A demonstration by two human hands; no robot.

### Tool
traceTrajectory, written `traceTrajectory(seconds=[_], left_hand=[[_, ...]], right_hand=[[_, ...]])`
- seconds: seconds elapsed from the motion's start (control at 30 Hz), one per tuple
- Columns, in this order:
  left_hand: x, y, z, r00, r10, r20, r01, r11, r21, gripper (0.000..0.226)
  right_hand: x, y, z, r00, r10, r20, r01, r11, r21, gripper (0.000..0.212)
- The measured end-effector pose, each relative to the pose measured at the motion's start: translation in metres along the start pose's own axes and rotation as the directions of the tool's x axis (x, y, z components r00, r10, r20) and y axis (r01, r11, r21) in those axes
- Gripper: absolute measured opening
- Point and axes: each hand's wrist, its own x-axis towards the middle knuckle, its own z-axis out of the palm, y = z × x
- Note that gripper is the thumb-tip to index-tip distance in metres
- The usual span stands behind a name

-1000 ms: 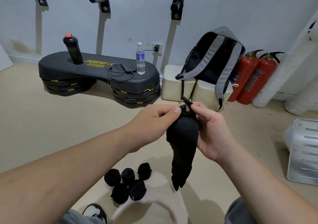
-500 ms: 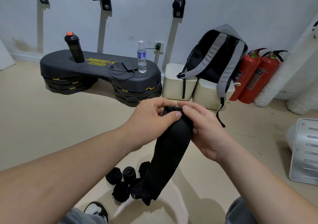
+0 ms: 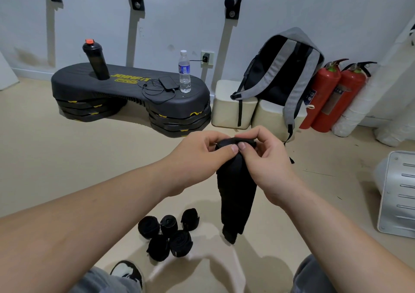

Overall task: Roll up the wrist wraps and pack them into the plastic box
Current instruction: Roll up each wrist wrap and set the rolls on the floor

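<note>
Wrist wrap (image 3: 238, 187) top pinched between left hand (image 3: 197, 155), right hand (image 3: 265, 157), tail hanging below

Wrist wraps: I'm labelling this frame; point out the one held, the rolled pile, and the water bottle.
held wrist wrap (image 3: 238, 191): head view, hanging strip's middle.
rolled wraps (image 3: 168, 225): head view, middle roll's top.
water bottle (image 3: 184, 70): head view, its label.

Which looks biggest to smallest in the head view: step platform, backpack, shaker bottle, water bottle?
1. step platform
2. backpack
3. shaker bottle
4. water bottle: about as tall as the shaker bottle but slimmer, so a close call.
</note>
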Motion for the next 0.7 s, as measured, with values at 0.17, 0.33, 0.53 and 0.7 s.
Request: traceTrajectory(seconds=[0.17,0.33,0.53,0.7], left_hand=[[-0.001,0.001,0.004,0.996,0.043,-0.075,-0.039,0.997,0.063,0.026],[0.000,0.002,0.003,0.995,0.050,-0.087,-0.049,0.999,0.019,0.020],[0.002,0.002,0.000,0.995,0.015,-0.097,-0.013,0.999,0.029,0.019],[0.000,0.007,0.002,0.985,0.119,-0.122,-0.113,0.992,0.057,0.027]], right_hand=[[-0.001,0.000,-0.002,0.999,-0.047,0.018,0.047,0.999,-0.014,0.020],[-0.003,0.001,0.000,0.999,-0.031,0.036,0.030,0.999,0.038,0.017],[-0.005,-0.006,0.002,0.996,0.024,0.084,-0.035,0.991,0.127,0.020],[-0.005,-0.021,-0.005,0.914,0.258,0.314,-0.374,0.837,0.400,0.028]])
